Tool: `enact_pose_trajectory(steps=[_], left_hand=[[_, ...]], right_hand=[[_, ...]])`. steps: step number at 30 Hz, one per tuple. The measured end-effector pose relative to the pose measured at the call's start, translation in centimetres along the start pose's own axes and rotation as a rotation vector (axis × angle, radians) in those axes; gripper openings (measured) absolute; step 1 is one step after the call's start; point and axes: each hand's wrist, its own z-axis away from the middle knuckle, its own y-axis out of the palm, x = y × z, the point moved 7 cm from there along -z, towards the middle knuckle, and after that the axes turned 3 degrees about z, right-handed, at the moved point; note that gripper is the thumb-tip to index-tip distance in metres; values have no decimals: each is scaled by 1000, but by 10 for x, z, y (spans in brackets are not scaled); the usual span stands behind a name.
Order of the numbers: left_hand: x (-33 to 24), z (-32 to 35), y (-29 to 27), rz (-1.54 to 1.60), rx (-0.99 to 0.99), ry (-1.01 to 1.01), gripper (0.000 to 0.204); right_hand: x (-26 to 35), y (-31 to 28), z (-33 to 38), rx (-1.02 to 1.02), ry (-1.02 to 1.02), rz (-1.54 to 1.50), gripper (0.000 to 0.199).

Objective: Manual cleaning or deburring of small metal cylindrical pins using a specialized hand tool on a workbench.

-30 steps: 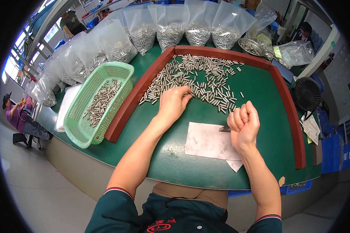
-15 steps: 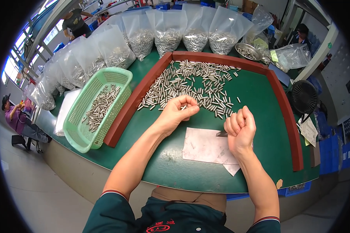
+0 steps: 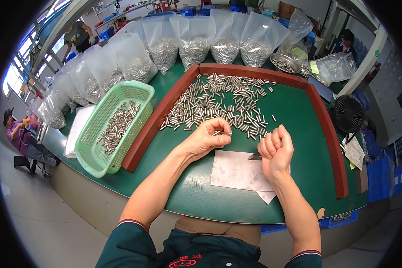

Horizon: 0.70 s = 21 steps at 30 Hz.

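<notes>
My left hand point(image 3: 206, 139) is closed in a pinch, with a small shiny metal pin point(image 3: 228, 134) between thumb and forefinger. To its right, my right hand point(image 3: 276, 151) is wrapped round a tool with a dark, flat, blade-like tip point(image 3: 254, 157); the fingers hide the rest of it. Beyond both hands a wide heap of short metal pins point(image 3: 210, 99) lies loose on the green table. A smudged whitish sheet point(image 3: 232, 169) rests below the hands, and the right hand covers part of it.
Reddish-brown bars point(image 3: 165, 115) frame the pins. At left stands a green perforated basket point(image 3: 85, 149) holding more pins. Several clear bags of pins point(image 3: 195, 47) line the back, near a metal bowl point(image 3: 285, 63). A black fan point(image 3: 347, 111) stands at right. Other people are in the background.
The left fingertips have shifted slightly, and the pin's end shows more brightly between them. The right hand keeps its grip. The whole view has moved slightly, and a background person has changed posture.
</notes>
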Motion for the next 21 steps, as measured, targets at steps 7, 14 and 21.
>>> enact_pose_trajectory(steps=[7,14,21], left_hand=[[-3,9,30,-1147,-41,24,12],[-4,18,40,-1313,-127,155,9],[-1,16,38,-1287,-125,162,10]], right_hand=[[5,4,2,45,-50,-57,44],[-4,14,10,151,-75,-89,44],[-15,12,9,151,-57,-85,43]])
